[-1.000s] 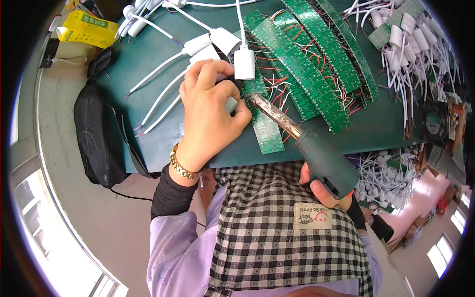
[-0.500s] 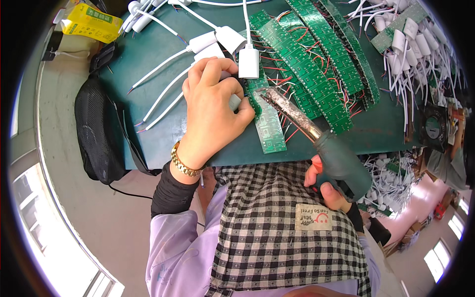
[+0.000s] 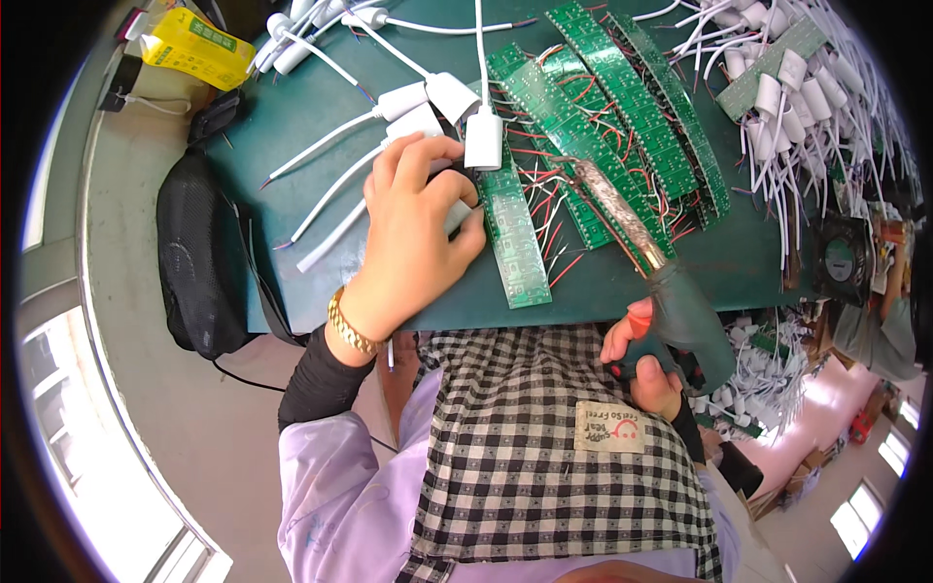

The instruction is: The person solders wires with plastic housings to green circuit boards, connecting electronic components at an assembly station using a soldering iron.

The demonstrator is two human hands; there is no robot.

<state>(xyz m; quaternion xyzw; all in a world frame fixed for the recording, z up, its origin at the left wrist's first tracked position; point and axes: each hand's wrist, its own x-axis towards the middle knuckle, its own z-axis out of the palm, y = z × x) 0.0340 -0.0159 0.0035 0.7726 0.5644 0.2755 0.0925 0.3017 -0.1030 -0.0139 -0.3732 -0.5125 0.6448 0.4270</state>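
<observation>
My left hand [image 3: 413, 228] is curled round a white plastic piece [image 3: 457, 216], mostly hidden by the fingers, beside the left edge of a narrow green circuit board strip [image 3: 520, 255]. With my right hand [image 3: 653, 391] I grip a dark green soldering gun [image 3: 692, 325], fingers near its red trigger. Its scorched metal barrel points up and left, the tip over red and white wires to the right of that strip. A white cylindrical housing [image 3: 483, 142] with a cable lies just beyond my left fingertips. More white corded housings [image 3: 401, 101] lie farther left.
Wired green circuit board panels [image 3: 637, 107] spread over the far middle of the green table [image 3: 335, 291]. White corded parts [image 3: 816, 102] are heaped at the right. A black mesh case [image 3: 199, 253] sits at the left edge; a yellow packet [image 3: 199, 49] is behind it. A small fan [image 3: 844, 257] stands far right.
The soldering gun's tip has moved right, away from the narrow board strip near my left hand, to above the wires. My left hand has shifted slightly left, still curled round the white piece.
</observation>
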